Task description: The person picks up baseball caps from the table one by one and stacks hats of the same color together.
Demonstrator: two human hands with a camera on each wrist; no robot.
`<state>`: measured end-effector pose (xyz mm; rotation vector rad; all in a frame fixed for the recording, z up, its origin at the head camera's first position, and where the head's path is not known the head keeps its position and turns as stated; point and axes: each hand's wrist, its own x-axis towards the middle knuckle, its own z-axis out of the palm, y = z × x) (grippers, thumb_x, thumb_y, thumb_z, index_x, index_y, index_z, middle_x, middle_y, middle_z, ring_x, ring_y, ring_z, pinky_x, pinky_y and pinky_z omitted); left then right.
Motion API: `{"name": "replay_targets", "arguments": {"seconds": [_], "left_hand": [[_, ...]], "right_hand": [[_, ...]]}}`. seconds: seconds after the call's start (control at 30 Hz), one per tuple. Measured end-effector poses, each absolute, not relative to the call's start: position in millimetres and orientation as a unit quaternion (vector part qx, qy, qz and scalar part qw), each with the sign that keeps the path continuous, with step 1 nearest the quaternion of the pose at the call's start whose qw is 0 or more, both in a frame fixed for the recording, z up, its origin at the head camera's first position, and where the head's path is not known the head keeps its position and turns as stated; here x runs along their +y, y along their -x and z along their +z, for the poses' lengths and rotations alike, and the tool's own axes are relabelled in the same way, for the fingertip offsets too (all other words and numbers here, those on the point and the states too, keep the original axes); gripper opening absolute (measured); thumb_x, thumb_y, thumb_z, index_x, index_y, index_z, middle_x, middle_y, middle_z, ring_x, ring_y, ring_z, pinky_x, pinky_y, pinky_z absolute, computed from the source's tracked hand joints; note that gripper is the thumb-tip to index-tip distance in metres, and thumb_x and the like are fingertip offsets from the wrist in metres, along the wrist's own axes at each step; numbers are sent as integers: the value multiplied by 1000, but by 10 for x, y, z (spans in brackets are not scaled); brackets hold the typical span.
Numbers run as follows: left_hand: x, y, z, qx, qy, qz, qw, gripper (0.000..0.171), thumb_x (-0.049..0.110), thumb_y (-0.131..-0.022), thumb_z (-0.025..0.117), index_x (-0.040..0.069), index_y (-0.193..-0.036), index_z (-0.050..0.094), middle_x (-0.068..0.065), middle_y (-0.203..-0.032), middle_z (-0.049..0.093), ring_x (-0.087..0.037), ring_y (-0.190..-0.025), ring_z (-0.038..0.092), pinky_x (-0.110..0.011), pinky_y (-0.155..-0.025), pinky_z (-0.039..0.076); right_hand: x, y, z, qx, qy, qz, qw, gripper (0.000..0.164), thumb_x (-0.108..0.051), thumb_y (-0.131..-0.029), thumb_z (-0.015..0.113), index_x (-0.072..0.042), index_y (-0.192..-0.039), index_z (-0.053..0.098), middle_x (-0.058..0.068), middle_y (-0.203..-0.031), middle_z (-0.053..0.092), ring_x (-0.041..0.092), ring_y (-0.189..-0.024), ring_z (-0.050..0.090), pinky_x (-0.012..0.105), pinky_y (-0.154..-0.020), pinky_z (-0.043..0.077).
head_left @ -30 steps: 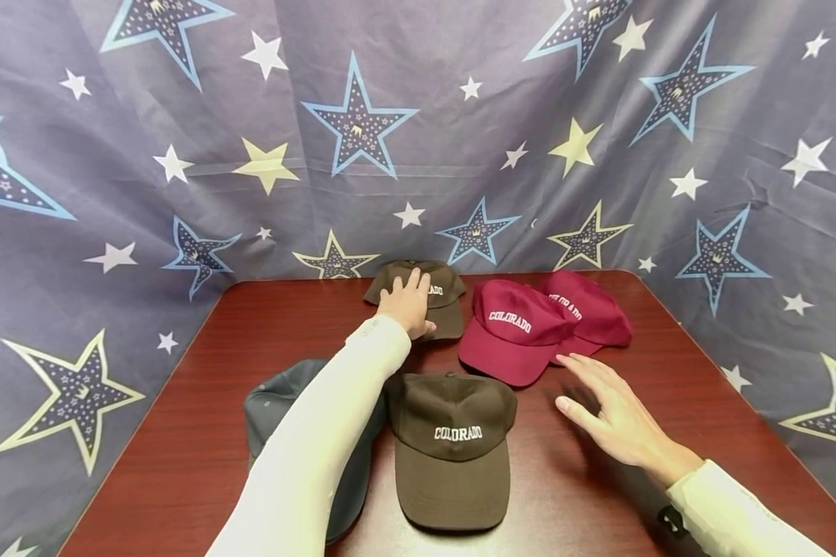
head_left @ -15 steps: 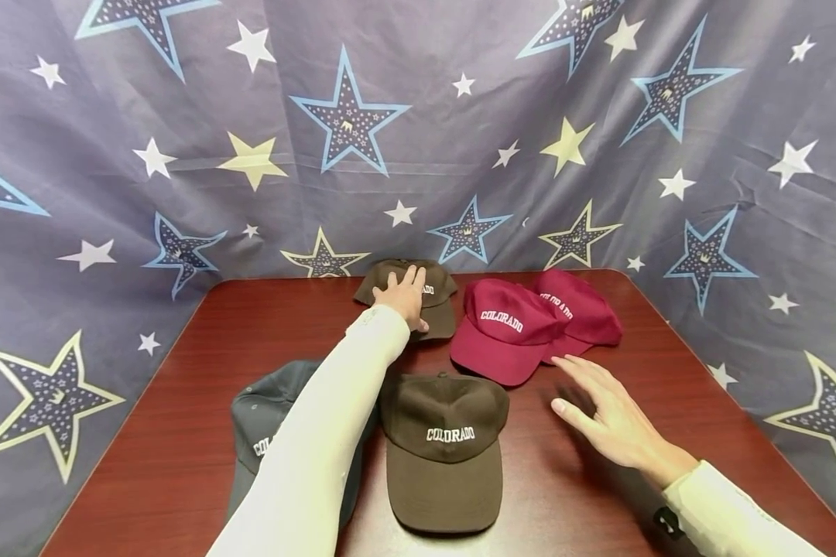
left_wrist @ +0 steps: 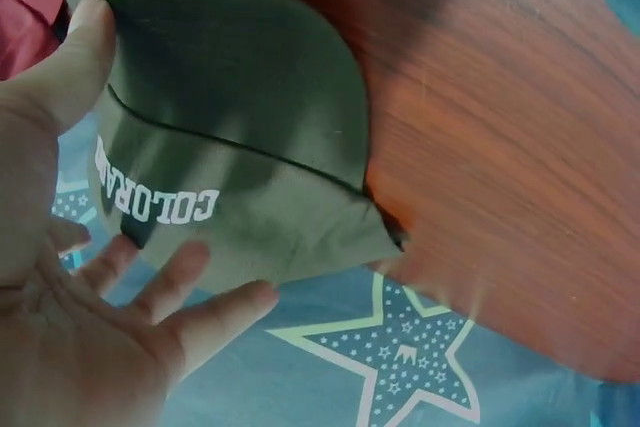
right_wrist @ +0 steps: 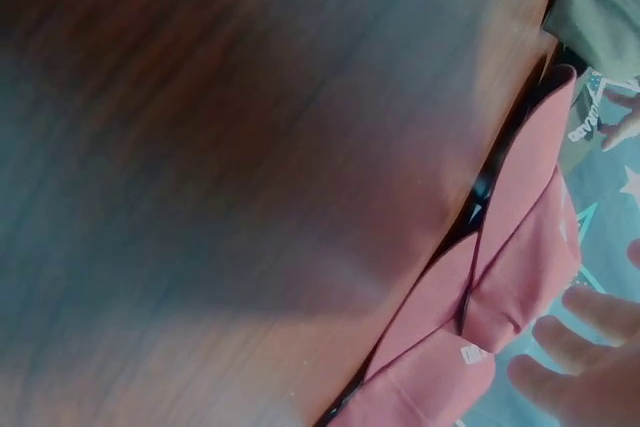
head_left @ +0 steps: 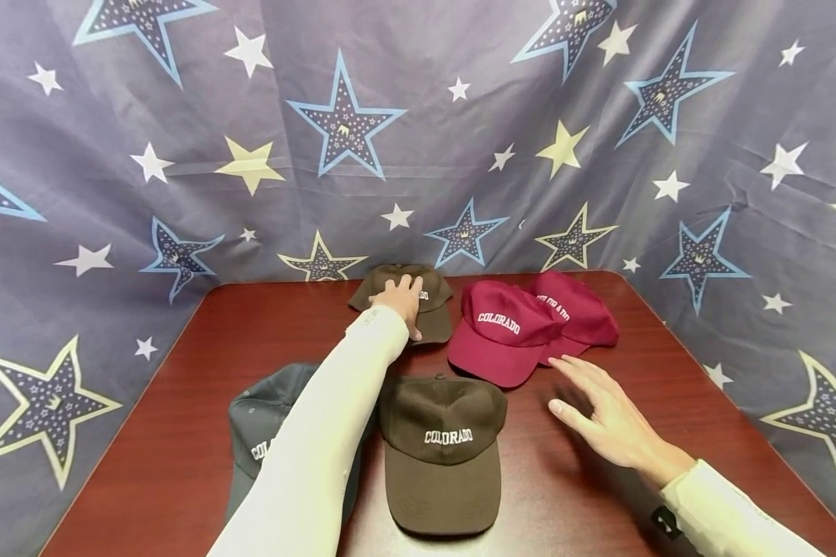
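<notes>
My left hand (head_left: 399, 302) reaches over the far brown cap (head_left: 435, 323), fingers spread across the front of its crown. In the left wrist view, the thumb (left_wrist: 85, 57) lies by the edge of the cap's brim (left_wrist: 240, 67) and the other fingers are apart near the crown; firm contact cannot be made out. My right hand (head_left: 609, 422) hovers above the table with relaxed fingers, holding nothing. Just beyond its fingertips are two maroon caps, the front one (head_left: 498, 354) overlapping the rear one (head_left: 591, 316). All the caps carry white COLORADO lettering, partly covered on some.
A second brown cap (head_left: 443, 489) sits at the near middle of the reddish wooden table (head_left: 160, 433). Left of it, a dark grey-blue cap (head_left: 251, 414) is partly hidden under my left forearm. A star-patterned cloth (head_left: 362, 209) hangs behind the table's far edge.
The head view has shifted slightly, moving the scene left in frame. My left hand's fingers have drawn in a little over the far brown cap. My right hand keeps the same pose.
</notes>
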<state>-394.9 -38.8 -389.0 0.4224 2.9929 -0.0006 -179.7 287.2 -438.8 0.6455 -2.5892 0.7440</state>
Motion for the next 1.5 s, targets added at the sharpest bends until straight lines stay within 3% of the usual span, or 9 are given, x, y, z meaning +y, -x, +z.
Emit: {"name": "replay_targets", "arguments": {"seconds": [0.1, 0.27, 0.43, 0.53, 0.67, 0.93, 1.1, 1.27, 1.5], "left_hand": [[-425, 3978, -3961, 990, -133, -25, 47, 128, 43, -65, 98, 16, -164, 21, -12, -165, 20, -42, -146, 28, -67, -94, 49], [-480, 4007, -4017, 992, -119, -13, 47, 142, 38, -60, 102, 17, -166, 10, -15, -169, 12, -44, -142, 33, -63, -85, 54], [-542, 4006, -3998, 992, -121, 2, 25, 150, 33, -50, 106, 9, -164, 11, -16, -160, 25, -44, -132, 44, -55, -86, 56], [-590, 3980, -3993, 992, -127, 14, 8, 131, 29, -53, 105, 3, -155, 28, -17, -151, 32, -43, -126, 48, -51, -87, 56], [-627, 3941, -3962, 990, -138, 39, -16, 84, 22, -71, 96, 1, -136, 48, -17, -140, 39, -42, -119, 54, -51, -85, 57], [-647, 3933, -3951, 988, -143, 32, -57, 34, 9, -100, 64, 5, -133, 58, -16, -142, 54, -42, -118, 58, -55, -87, 56], [-660, 3935, -3928, 982, -156, 24, -106, 22, 4, -103, 54, 6, -121, 66, -14, -124, 66, -39, -113, 58, -55, -83, 57], [-675, 3938, -3872, 967, -179, 33, -177, 13, 9, -96, 66, 7, -107, 73, -13, -110, 71, -35, -112, 55, -53, -80, 56], [-655, 3904, -3756, 952, -210, 26, -223, 16, 19, -91, 77, 8, -100, 69, -11, -100, 69, -34, -98, 64, -49, -83, 48]], "right_hand": [[2860, 1793, -4410, -918, -232, 263, 184, 66, -29, -92, 76, -21, -152, 51, 10, -151, 51, 35, -140, 44, 57, -109, 33], [2867, 1800, -4426, -920, -229, 262, 181, 66, -30, -92, 76, -22, -152, 50, 11, -151, 51, 36, -140, 44, 60, -109, 32], [2866, 1817, -4415, -920, -228, 264, 179, 66, -30, -92, 76, -22, -152, 50, 12, -151, 50, 36, -140, 43, 61, -109, 32], [2859, 1821, -4413, -920, -229, 264, 178, 66, -31, -92, 76, -22, -152, 51, 11, -151, 50, 36, -140, 42, 61, -110, 32], [2863, 1825, -4417, -921, -229, 263, 176, 65, -31, -92, 75, -22, -152, 51, 12, -151, 50, 37, -140, 43, 61, -109, 32], [2863, 1836, -4409, -921, -227, 264, 173, 65, -31, -92, 75, -22, -151, 52, 12, -152, 50, 36, -141, 42, 62, -109, 32], [2846, 1843, -4396, -921, -228, 264, 172, 64, -31, -92, 75, -22, -151, 52, 13, -152, 49, 37, -141, 42, 62, -109, 32], [2837, 1843, -4387, -921, -227, 266, 171, 65, -32, -92, 75, -22, -151, 52, 13, -152, 49, 37, -140, 42, 63, -109, 32], [2829, 1842, -4379, -921, -229, 263, 175, 64, -31, -92, 76, -21, -151, 52, 12, -152, 49, 36, -140, 42, 61, -109, 32]]}}
